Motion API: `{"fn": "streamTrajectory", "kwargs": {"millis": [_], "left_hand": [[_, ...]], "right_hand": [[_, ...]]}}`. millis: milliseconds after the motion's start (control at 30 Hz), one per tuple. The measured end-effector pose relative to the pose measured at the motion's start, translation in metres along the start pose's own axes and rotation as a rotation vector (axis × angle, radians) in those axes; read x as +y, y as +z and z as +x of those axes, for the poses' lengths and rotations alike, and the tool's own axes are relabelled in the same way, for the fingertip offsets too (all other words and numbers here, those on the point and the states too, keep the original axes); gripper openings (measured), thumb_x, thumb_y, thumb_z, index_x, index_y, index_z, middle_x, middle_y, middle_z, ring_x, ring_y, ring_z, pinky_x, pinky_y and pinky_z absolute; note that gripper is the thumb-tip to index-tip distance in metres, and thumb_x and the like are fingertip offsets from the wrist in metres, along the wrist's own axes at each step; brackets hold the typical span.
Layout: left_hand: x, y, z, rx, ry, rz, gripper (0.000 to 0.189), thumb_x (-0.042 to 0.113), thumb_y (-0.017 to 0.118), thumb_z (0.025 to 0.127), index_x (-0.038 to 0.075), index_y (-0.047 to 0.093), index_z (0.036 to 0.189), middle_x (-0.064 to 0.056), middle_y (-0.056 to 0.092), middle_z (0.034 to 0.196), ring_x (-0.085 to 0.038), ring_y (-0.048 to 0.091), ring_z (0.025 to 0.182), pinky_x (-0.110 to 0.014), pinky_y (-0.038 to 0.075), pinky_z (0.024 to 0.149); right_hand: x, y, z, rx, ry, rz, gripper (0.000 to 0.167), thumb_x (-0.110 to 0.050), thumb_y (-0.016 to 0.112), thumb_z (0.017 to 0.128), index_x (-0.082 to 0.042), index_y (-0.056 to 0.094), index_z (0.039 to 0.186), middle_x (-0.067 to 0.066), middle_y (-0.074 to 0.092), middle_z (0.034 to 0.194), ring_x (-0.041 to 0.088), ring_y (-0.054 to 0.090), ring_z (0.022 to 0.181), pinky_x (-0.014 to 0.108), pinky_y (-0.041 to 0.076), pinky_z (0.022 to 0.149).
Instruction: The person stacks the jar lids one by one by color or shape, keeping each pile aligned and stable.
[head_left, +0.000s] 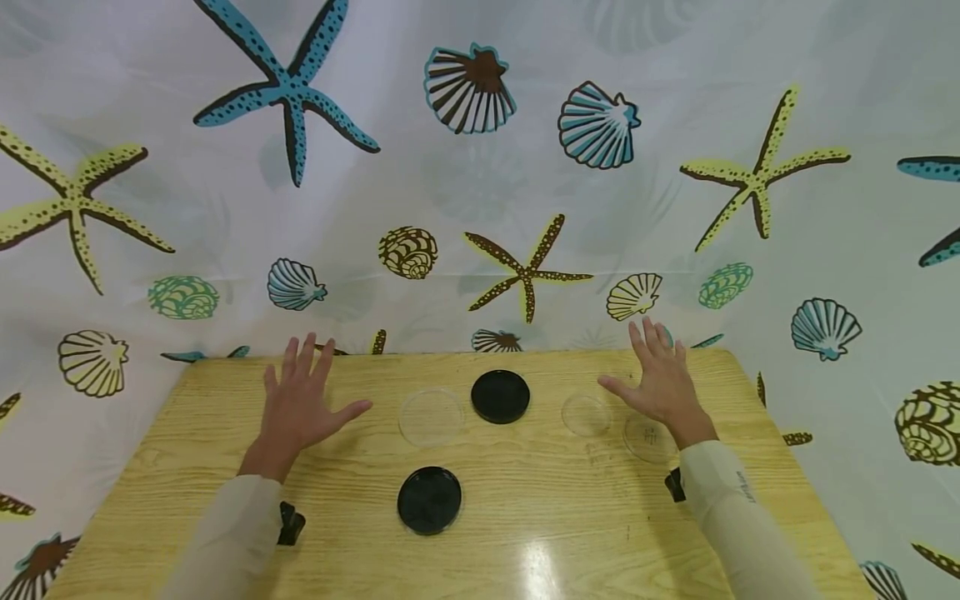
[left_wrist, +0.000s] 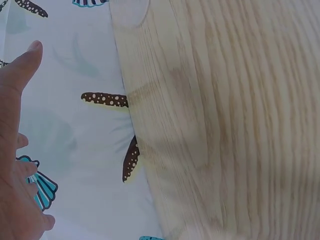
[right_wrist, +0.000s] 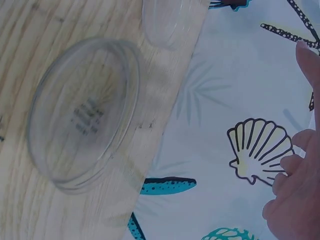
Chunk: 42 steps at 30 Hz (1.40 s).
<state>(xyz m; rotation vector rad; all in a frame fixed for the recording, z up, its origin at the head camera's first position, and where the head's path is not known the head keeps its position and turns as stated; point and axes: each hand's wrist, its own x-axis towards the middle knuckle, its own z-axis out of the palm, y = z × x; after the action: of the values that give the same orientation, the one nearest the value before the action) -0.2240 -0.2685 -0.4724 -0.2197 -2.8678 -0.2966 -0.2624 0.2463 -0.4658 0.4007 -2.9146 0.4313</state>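
Observation:
My left hand (head_left: 296,408) is held over the left side of the table, fingers spread and thumb pointing inward, holding nothing. The right hand (head_left: 660,379), likewise spread, hovers over the right side. Below its wrist lies a clear round petri dish (head_left: 647,438) with small dark writing, seen larger in the right wrist view as a clear dish (right_wrist: 80,125). Another clear dish (head_left: 586,415) sits just left of it. Nearest the left hand is a larger clear round dish (head_left: 431,417). Two shallow black round dishes, one far (head_left: 500,397) and one near (head_left: 430,500), lie mid-table.
The light wooden table (head_left: 555,508) ends at a far edge against a white cloth (head_left: 480,192) printed with starfish and shells. Black pieces show beneath both sleeves (head_left: 225,533). Light glares on the table's near part.

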Motion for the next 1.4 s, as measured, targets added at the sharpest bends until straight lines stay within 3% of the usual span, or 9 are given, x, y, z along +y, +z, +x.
{"fn": "streamTrajectory", "kwargs": {"millis": [300,533,767,1067,1300,1400], "left_hand": [[0.010,0.009,0.005,-0.020,0.027,-0.035,0.107,0.066,0.063,0.076,0.007,0.018,0.153,-0.021,0.018,0.157,-0.042,0.010,0.145,-0.073,0.014,0.105],[0.017,0.012,0.004,-0.020,0.052,-0.056,0.107,0.064,0.065,0.076,0.005,0.020,0.152,-0.023,0.023,0.154,-0.044,0.019,0.141,-0.070,0.022,0.104],[0.021,0.016,0.004,-0.031,0.062,-0.075,0.107,0.062,0.067,0.075,0.003,0.020,0.151,-0.021,0.023,0.155,-0.041,0.021,0.142,-0.069,0.025,0.104],[0.027,0.021,0.004,-0.104,0.054,-0.097,0.110,0.065,0.065,0.076,0.003,0.017,0.152,-0.021,0.024,0.155,-0.039,0.024,0.142,-0.068,0.024,0.105],[0.030,0.025,0.004,-0.172,0.072,-0.114,0.108,0.063,0.067,0.075,0.001,0.021,0.150,-0.022,0.030,0.152,-0.044,0.036,0.134,-0.069,0.032,0.100],[0.030,0.028,0.003,-0.195,0.066,-0.125,0.107,0.060,0.070,0.075,0.001,0.021,0.150,-0.022,0.030,0.152,-0.042,0.035,0.135,-0.069,0.028,0.102]], "right_hand": [[-0.023,0.006,0.008,-0.007,-0.027,0.033,0.099,-0.063,0.056,0.084,-0.011,0.008,0.154,0.015,0.011,0.160,0.036,0.009,0.147,0.063,0.004,0.115],[-0.041,0.014,0.015,0.004,-0.054,0.091,0.100,-0.062,0.058,0.084,-0.010,0.008,0.154,0.014,0.015,0.159,0.034,0.011,0.148,0.062,0.006,0.115],[-0.062,0.023,0.020,-0.041,-0.082,0.170,0.099,-0.059,0.058,0.085,-0.008,0.009,0.154,0.012,0.014,0.160,0.028,0.009,0.149,0.055,0.003,0.119],[-0.087,0.039,0.023,-0.148,-0.080,0.257,0.100,-0.057,0.063,0.084,-0.015,0.007,0.154,0.005,0.011,0.161,0.030,0.015,0.147,0.053,0.020,0.117],[-0.106,0.049,0.027,-0.189,-0.128,0.245,0.101,-0.052,0.069,0.081,-0.011,0.012,0.154,0.008,0.017,0.160,0.029,0.020,0.146,0.050,0.023,0.117],[-0.116,0.054,0.029,-0.203,-0.142,0.235,0.099,-0.051,0.070,0.081,-0.012,0.015,0.153,0.007,0.019,0.159,0.028,0.021,0.146,0.050,0.026,0.115]]}}
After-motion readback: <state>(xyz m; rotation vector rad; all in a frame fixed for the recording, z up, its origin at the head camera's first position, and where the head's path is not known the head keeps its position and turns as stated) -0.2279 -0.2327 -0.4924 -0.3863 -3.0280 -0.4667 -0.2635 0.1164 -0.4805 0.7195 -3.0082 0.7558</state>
